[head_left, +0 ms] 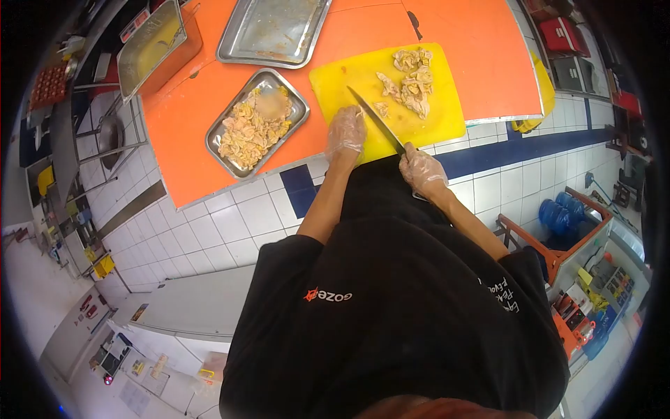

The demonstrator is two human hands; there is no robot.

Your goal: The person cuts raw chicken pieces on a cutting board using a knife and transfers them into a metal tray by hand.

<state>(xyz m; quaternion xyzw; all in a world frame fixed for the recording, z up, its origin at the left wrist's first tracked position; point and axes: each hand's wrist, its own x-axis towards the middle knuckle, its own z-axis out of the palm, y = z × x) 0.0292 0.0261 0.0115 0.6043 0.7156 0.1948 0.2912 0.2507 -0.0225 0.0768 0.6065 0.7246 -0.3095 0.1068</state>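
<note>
My right hand (423, 171), in a clear plastic glove, is closed round the handle of a kitchen knife (380, 122). Its long blade slants across the yellow cutting board (447, 115), tip pointing away from me. Just left of the blade, my gloved left hand (346, 131) rests on the board with fingers curled down on a small pale piece of meat, mostly hidden under the fingertips. Small scraps (381, 108) lie right of the blade. Larger pale, yellowish meat pieces (417, 87) are heaped on the board's right side.
Left of the board, a metal tray (305, 112) holds many cut meat pieces. A larger, stained metal tray (241, 31) lies behind it on the orange table (178, 153). A deep metal container (190, 43) with yellow contents stands far left. Blue water jugs (558, 213) are at right.
</note>
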